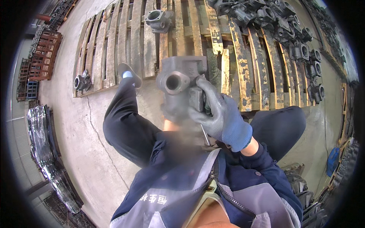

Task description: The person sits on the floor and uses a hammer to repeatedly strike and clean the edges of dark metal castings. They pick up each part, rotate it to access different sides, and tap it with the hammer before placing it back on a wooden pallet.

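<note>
A dark grey metal casting (178, 66) with a round bored opening is held up in front of my body, above the pallet's near edge. My right hand (218, 114), in a grey-coated blue glove, grips its right side, with fingers and thumb around a blocky dark portion. Below that palm a thin shiny metal rod (205, 135) sticks out; what it belongs to is hidden. My left wrist (172, 125) runs up beneath the casting's lower end. The left fingers are hidden behind the casting and blurred.
A worn wooden pallet (133, 34) lies ahead, bearing a similar casting (157, 21), another casting (82, 81) at its left corner, and a heap of castings (266, 17) at the right. My shoe (129, 74) is by the pallet edge. Wrapped stock (43, 148) stands left.
</note>
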`<state>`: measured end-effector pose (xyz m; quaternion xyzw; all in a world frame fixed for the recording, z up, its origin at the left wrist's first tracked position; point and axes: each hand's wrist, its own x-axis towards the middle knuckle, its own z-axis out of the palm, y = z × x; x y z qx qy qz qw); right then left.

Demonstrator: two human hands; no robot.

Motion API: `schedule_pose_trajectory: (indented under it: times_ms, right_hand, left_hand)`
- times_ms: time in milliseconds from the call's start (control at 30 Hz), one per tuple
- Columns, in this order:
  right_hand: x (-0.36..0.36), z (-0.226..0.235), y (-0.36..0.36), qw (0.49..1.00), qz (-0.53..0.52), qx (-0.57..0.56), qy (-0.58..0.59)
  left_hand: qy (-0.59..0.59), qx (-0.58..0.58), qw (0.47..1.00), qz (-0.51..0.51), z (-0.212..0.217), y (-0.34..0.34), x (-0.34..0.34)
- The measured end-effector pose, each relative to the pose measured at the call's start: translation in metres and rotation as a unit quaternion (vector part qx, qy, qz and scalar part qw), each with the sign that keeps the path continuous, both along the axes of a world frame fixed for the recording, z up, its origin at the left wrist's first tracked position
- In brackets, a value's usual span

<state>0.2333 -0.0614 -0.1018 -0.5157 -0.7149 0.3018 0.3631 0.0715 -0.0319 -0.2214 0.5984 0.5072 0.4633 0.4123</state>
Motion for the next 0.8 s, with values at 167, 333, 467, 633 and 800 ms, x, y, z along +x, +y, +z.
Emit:
schedule_pose_trajectory:
  times_ms: [167,333,467,633,800]
  right_hand:
    - [-0.006,0.002,-0.009,0.999,-0.003,-0.012,-0.044]
    - [-0.011,0.004,-0.013,0.994,-0.024,0.078,-0.076]
    - [-0.011,0.004,-0.012,0.997,-0.036,0.023,-0.069]
    - [-0.001,0.009,0.0,0.992,-0.07,-0.104,-0.01]
    - [0.007,0.008,0.015,0.986,-0.079,-0.13,0.073]
  left_hand:
    - [-0.1,-0.054,0.994,-0.011,0.021,-0.003,0.014]
    - [-0.139,-0.072,0.987,-0.018,0.026,-0.003,0.018]
    - [-0.161,-0.084,0.983,-0.024,0.028,0.0,0.022]
    - [-0.181,-0.091,0.979,-0.031,0.035,0.012,0.028]
    - [-0.108,-0.064,0.991,-0.043,0.029,0.019,0.025]
